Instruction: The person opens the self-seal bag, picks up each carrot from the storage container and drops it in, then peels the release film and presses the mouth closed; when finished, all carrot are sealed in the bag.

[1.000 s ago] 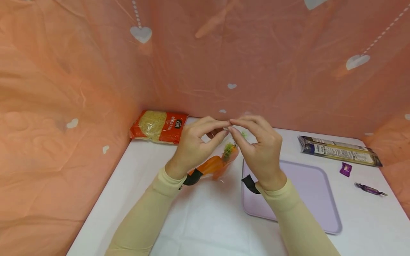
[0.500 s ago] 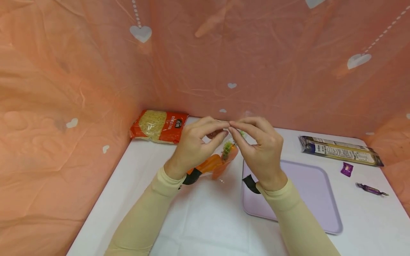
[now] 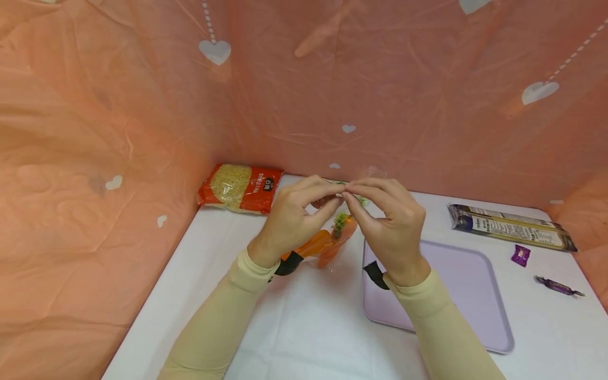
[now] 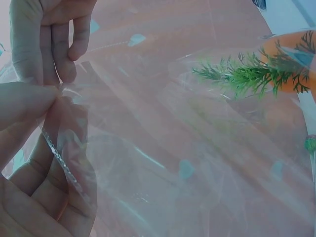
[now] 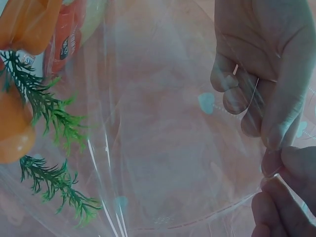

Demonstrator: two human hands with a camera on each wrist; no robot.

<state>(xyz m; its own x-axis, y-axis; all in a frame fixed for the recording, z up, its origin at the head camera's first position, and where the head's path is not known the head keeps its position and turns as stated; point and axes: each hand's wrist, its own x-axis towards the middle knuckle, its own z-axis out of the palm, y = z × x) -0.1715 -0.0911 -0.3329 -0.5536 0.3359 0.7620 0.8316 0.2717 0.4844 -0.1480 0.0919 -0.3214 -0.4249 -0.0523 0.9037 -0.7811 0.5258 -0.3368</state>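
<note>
Left of the tray [image 3: 458, 274], carrots [image 3: 314, 244] are bagged already, the clear bag [image 4: 149, 157] pinched by fingers of the left hand [image 3: 293, 217] and right hand [image 3: 396, 224], closure unclear.

White-covered table [image 3: 304, 332], creased; red packet with clear window [image 3: 240, 188] at far left corner, yellowish contents showing; flat lavender tray [image 3: 461, 279] right of centre; long dark packet [image 3: 513, 227] behind it to the right; small purple packet [image 3: 521, 255] in front of that; twist-ended purple wrapper [image 3: 559, 286] nearer, by right edge

Hands [image 5: 269, 54] [image 5: 286, 202] pinch a clear bag [image 5: 163, 123] — green-topped carrots [image 5: 12, 131] at left.
</note>
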